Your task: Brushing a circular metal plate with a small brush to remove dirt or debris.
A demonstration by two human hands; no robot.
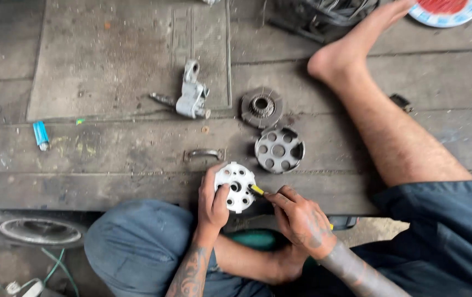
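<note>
My left hand (212, 202) holds a round white-grey metal disc (236, 186) with several holes, thumb over its face. My right hand (301, 220) grips a yellow-handled tool (257, 190) whose tip touches the disc's right edge. Both hands work at the near edge of a worn wooden platform (109, 165). Just beyond the disc lie a round grey metal hub with several holes (279, 149) and a dark toothed gear-like disc (262, 106).
A grey cast metal bracket with a shaft (190, 93) lies at centre back. A metal drawer handle (203, 154) is set in the boards. A blue lighter (40, 135) lies left. My bare right leg (379, 110) stretches across the right. A tyre (32, 230) sits lower left.
</note>
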